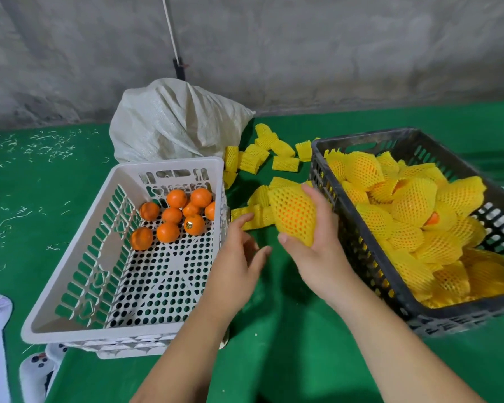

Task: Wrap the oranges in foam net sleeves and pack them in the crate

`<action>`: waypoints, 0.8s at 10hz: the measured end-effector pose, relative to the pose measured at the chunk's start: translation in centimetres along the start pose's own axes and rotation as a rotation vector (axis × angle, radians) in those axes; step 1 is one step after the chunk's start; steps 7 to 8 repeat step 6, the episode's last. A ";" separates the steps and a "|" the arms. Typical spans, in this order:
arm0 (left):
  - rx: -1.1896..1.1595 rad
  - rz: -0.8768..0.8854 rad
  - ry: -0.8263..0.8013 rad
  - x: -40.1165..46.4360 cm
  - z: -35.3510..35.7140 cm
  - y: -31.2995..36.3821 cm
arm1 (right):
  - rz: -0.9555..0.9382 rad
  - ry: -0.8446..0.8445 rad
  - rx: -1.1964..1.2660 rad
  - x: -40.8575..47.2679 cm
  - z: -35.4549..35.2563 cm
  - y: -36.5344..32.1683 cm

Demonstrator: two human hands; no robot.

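**Fingers have the sleeved orange, drop it into the dark crate next**

Fingers [317, 199] of the right hand [312, 242] curl round an orange wrapped in a yellow foam net sleeve [293, 213], thumb near side, other fingers on the right flank. It's held just left of the dark slatted plastic crate [370, 257], above the green cloth-covered surface [274, 330]. Left hand [239, 254] is loose, fingers relaxed and holding nothing, hovering between the white perforated plastic basket [122, 257] and the flat yellow foam sleeves [262, 158] scattered at the far middle.

Judgement: wrap looks done, net covers the fruit with orange showing only through the mesh. Step in hand is placement.

How to do it well:
- Lift over the crate's left wall, don't drag across the rim, since the net could snag on the slats.
- Set it into a low spot at the near end; the pile of wrapped oranges [419, 222] sits higher toward the far right.
- Lay it down rather than toss, so the sleeve doesn't slip off. One fruit in the pile already shows bare skin.
- Left hand is free: probably best sent to the bare oranges [172, 219] at the far end of the white basket meanwhile.
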State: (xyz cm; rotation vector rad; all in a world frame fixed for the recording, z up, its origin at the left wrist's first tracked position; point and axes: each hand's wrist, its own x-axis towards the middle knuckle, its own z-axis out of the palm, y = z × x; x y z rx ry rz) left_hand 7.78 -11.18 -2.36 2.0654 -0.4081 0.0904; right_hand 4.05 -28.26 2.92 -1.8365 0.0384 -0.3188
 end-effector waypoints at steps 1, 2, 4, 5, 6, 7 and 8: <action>0.401 0.009 0.001 0.4 -1.5 -2.4 | -0.045 0.301 -0.295 3.2 -5.8 1.4; 0.509 -0.013 -0.040 -0.3 -1.6 -4.1 | 0.098 0.318 -0.746 5.5 -10.7 4.7; 0.560 0.038 -0.011 -0.1 -1.0 -4.7 | 0.416 -0.070 -1.054 7.3 -11.6 8.6; 0.598 0.061 -0.013 -0.4 -0.9 -4.9 | 0.403 -0.109 -1.141 7.5 -10.9 8.8; 0.674 0.093 -0.077 -0.1 -0.8 -4.9 | 0.372 -0.106 -1.234 7.8 -10.8 8.6; 0.674 0.093 -0.077 -0.1 -0.8 -4.9 | 0.372 -0.106 -1.234 7.8 -10.8 8.6; 0.674 0.093 -0.077 -0.1 -0.8 -4.9 | 0.372 -0.106 -1.234 7.8 -10.8 8.6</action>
